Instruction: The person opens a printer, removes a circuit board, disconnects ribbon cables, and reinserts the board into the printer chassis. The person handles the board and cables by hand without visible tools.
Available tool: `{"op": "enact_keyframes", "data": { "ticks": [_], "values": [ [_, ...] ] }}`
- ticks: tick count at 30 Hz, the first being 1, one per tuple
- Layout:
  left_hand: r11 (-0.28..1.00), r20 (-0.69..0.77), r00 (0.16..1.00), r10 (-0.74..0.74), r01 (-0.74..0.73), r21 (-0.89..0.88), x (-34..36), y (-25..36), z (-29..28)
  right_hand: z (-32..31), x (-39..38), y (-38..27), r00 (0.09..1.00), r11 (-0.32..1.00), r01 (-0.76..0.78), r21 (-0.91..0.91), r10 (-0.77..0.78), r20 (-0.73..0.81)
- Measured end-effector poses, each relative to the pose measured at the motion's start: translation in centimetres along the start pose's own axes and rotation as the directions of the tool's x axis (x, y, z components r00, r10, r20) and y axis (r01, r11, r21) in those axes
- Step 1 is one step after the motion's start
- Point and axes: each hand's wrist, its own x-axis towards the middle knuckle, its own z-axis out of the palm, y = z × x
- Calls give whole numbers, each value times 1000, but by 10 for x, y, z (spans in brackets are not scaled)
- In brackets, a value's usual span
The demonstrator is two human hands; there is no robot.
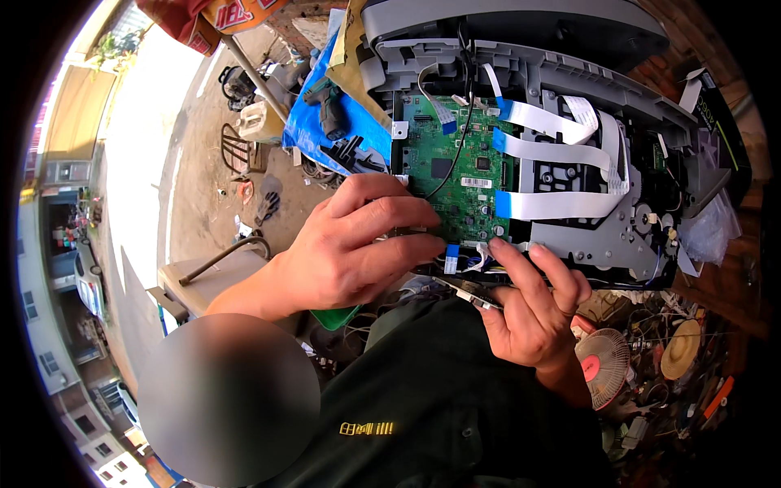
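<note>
An opened printer (569,248) lies in front of me with its green circuit board (452,154) bare. White ribbon cables (565,205) with blue ends run from the board's right side across the mechanism. My left hand (358,244) is at the board's lower left corner, fingers bent and closed; whatever its fingertips pinch is hidden. My right hand (533,305) grips a small flat part (470,293), like a little circuit board, below the printer's near edge. Its index finger reaches up to the board's lower edge, beside a short blue-ended ribbon cable (451,259) and thin wires.
A grey printer cover (512,24) stands raised at the back. On a blue sheet (301,122) to the left lies a cordless drill (327,106). A fan (602,368) sits among clutter at the lower right, and a clear plastic bag (709,232) hangs at the printer's right end.
</note>
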Motion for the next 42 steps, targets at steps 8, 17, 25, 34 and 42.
{"op": "enact_keyframes", "data": {
  "ticks": [8,17,25,34,42],
  "values": [
    [993,38,992,-119,119,7,-10,-2,-18,2,1,-2,999,998,-25,51,27,-45],
    [961,123,953,-277,276,23,5,13,-14,2,1,0,999,999,-6,41,8,-46],
    [920,177,910,-375,389,-48,7,14,-15,2,-1,0,999,999,3,34,-2,-37],
    [888,193,876,-442,458,-48,10,17,-16,4,-1,1,999,999,8,35,-6,-47],
    [976,105,976,-189,175,129,5,12,-14,5,2,-1,997,999,-24,30,26,-74]
  ]
}}
